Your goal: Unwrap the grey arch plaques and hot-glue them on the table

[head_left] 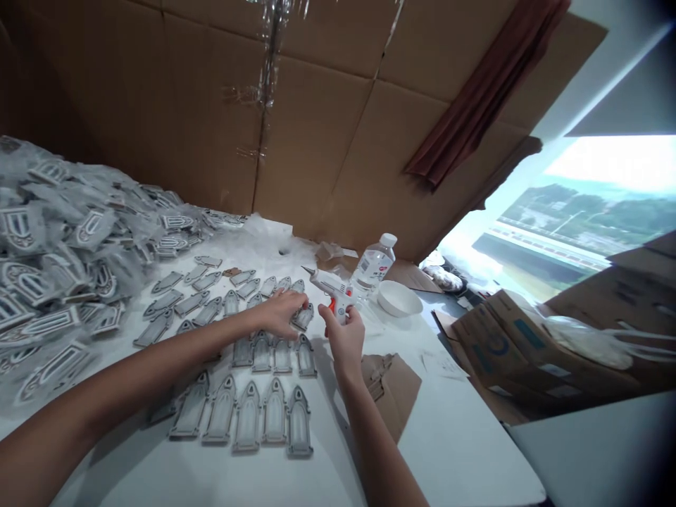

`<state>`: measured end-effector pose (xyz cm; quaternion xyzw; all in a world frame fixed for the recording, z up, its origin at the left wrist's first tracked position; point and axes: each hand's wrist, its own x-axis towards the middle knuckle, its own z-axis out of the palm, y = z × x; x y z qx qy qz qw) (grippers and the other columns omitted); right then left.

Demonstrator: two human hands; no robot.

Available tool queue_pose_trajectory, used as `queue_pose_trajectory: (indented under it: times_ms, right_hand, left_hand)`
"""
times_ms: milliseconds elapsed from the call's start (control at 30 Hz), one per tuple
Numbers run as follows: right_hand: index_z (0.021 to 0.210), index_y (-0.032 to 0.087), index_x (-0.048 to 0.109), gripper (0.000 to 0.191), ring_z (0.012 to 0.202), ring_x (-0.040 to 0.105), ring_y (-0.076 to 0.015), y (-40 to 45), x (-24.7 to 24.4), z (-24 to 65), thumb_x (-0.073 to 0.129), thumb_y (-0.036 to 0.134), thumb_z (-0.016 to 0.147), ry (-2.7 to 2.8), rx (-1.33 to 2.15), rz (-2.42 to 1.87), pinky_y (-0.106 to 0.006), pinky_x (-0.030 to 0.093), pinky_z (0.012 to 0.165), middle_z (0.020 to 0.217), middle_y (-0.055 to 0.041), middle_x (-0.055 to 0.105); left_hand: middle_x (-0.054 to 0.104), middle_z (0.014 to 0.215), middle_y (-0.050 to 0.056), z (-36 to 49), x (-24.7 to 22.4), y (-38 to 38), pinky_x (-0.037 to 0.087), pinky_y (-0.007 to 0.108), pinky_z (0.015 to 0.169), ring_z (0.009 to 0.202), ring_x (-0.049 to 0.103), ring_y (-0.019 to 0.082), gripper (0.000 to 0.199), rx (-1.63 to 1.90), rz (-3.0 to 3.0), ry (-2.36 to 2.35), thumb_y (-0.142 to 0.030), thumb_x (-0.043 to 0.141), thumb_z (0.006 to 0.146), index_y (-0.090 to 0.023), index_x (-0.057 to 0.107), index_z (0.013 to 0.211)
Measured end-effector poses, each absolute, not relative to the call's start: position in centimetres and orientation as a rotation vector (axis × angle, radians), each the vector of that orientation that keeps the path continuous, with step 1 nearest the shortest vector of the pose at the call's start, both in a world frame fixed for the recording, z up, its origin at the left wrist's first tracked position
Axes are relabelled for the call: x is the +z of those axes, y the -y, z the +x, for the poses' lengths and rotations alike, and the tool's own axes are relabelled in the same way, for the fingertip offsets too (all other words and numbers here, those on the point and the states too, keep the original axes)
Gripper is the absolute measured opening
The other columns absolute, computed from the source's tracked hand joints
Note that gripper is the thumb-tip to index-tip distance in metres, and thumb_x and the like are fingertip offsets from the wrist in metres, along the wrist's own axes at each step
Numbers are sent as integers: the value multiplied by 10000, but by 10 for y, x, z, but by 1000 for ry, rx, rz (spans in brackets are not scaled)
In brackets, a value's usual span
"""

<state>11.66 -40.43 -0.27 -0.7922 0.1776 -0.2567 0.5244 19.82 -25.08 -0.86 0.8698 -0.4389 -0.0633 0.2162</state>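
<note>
My right hand (346, 338) is closed around the grip of a white hot glue gun (338, 292) with an orange trigger. Its nozzle points up and to the left, above the table. My left hand (279, 313) reaches over rows of small grey arched window-shaped pieces (248, 415), its fingers spread and lowered. Thumb and index finger lie apart beside one arched piece (303, 318) at the right end of a row; whether they touch it I cannot tell. My left hand and forearm hide some of the pieces beneath.
A large heap of plastic-wrapped pieces (79, 232) covers the left side. Behind the glue gun stand a clear bottle (374, 266) and a white bowl (400, 299). Cardboard (398, 394) lies right of my right wrist. A cardboard wall (317, 127) rises behind; boxes (507, 345) sit beyond the table's right edge.
</note>
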Motion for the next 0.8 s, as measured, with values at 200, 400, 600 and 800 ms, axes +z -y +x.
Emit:
queue_pose_trajectory:
  times_ms: [200, 400, 600, 800]
  right_hand:
    - [782, 174, 517, 392, 482, 388, -93, 402, 3, 113, 664, 503, 628, -438, -532, -1835, -216, 322, 468, 573, 44, 493]
    - [794, 178, 500, 407, 503, 396, -99, 401, 3, 113, 666, 506, 618, -458, -547, -1870, -218, 331, 474, 600, 39, 493]
    - [803, 178, 505, 397, 530, 408, -111, 403, 0, 114, 643, 517, 652, -462, -548, -1913, -225, 330, 489, 616, 29, 499]
    - [902, 158, 556, 474, 543, 397, -106, 399, 0, 113, 667, 530, 629, -465, -522, -1892, -226, 356, 526, 621, 38, 486]
  left_hand:
    - [520, 1127, 47, 220, -10, 261, 142, 501, 1112, 1122, 464, 232, 517, -347, 2384, 1392, -356, 675, 636, -210, 459, 1082]
    - [548, 1117, 44, 226, -15, 262, 236, 448, 1073, 1076, 498, 229, 563, -378, 2350, 1335, -414, 692, 642, -205, 455, 1108]
    - [572, 1049, 42, 205, -1, 244, 406, 373, 904, 1045, 498, 252, 559, -169, 2228, 1034, -472, 740, 584, -213, 482, 1007]
    - [578, 1140, 60, 176, 15, 193, 400, 371, 985, 1159, 520, 231, 523, -188, 1863, 716, -443, 776, 597, -203, 427, 903]
